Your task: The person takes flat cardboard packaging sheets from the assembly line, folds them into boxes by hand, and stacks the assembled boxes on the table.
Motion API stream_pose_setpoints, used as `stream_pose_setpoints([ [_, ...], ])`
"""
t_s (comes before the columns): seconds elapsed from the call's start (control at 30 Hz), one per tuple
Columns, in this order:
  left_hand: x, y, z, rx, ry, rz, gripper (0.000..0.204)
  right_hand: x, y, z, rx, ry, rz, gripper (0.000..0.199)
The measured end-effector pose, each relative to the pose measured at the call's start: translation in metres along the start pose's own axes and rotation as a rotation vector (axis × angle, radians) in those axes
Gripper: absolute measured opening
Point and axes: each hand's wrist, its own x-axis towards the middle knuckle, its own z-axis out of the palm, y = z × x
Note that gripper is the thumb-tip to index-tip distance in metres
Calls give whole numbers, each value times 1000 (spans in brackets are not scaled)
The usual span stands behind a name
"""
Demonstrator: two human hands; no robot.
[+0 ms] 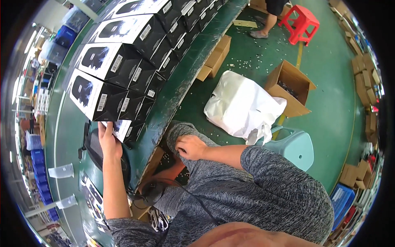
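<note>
Black-and-white retail box (123,129): lowest of the stack, lying at the near end of a long row of like boxes (135,53) on the green worktop (66,136). All places below are given from this box.

Left hand (108,140): touching the box's near-left corner, fingers stretched up along its face, thumb side against the edge. Flat contact; whether the fingers close around the box cannot be told.

Right hand (191,147): well to the right of the box, below the worktop's edge, resting curled and loosely shut on the person's grey-clad knee. It holds nothing that can be made out.

Row of boxes: stacked directly above and beyond the box, two or three high, barcode labels facing outward, running away along the worktop.

Black round object (96,150): just below-left of the box, under the left wrist; kind not clear.

White plastic bag (242,107): far right of the box, on the green floor.

Open cardboard carton (290,88): beyond the bag, on the floor.

Pale green plastic stool (294,146): right of the box, past the right forearm.

Red plastic stool (302,22): far upper right, beside another person's legs (269,18).
</note>
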Motion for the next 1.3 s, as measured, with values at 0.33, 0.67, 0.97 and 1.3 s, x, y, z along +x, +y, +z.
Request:
stream_pose_setpoints([
  [0.33,34,-7,46,4,-51,4,50,8,-3,0,29,-78,29,10],
  [0.67,51,-15,73,-59,-20,47,42,8,-5,2,27,-76,1,9],
  [0.97,50,-7,58,54,65,114,50,7,3,15,-49,-84,2,8],
  [1.3,-134,49,-65,428,-235,462,49,-14,35,-13,-21,-94,97,9],
])
